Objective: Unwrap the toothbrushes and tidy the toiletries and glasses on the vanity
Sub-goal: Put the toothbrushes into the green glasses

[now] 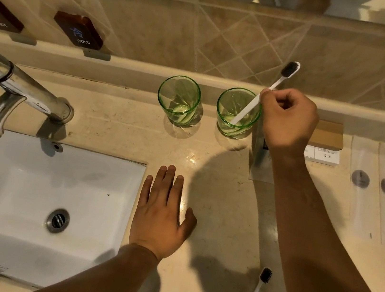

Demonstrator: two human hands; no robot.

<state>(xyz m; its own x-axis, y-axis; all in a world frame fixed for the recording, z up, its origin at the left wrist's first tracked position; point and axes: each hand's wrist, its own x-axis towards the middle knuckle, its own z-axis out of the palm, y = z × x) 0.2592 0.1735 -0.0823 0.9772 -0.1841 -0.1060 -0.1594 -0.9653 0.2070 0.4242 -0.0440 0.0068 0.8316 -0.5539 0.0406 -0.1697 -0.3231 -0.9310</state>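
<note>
Holding toothbrush (264,91) in green glass (238,112) (right hand (287,120)).

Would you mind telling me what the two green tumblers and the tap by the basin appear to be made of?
The two green tumblers look like tinted clear glass: the counter shows through, and the rims glint. The tap looks like polished metal, probably chromed, given its mirror-like highlights, though it appears dulled in spots.
</note>
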